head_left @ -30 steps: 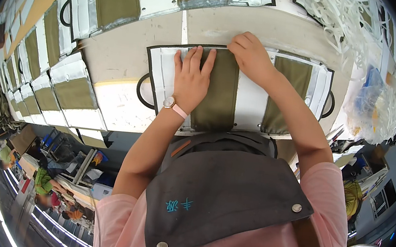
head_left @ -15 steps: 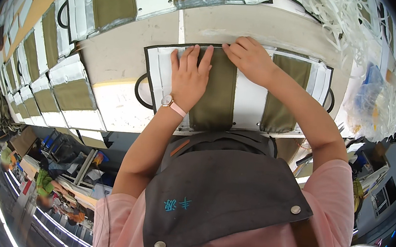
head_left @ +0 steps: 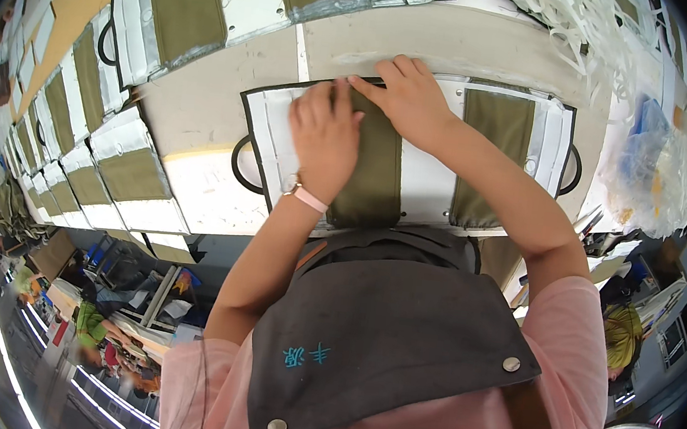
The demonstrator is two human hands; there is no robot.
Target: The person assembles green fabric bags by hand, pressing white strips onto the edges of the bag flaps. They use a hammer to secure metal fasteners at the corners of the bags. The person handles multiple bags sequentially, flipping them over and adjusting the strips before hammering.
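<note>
A flat fabric bag panel (head_left: 431,182), white with two olive green stripes and black edging, lies on the beige worktable (head_left: 204,108) right in front of me. Black loop handles stick out at its left and right ends. My left hand (head_left: 324,141) rests flat on the left green stripe, fingers spread and open, gripping nothing; a pink watch strap (head_left: 309,200) circles that wrist. My right hand (head_left: 410,100) presses on the panel's top edge just beside the left hand, fingers bent down onto the cloth; I cannot tell whether they pinch it. More matching panels (head_left: 185,5) lie in rows across the table's far side and down the left. A heap of white straps (head_left: 581,22) sits at the upper right.
</note>
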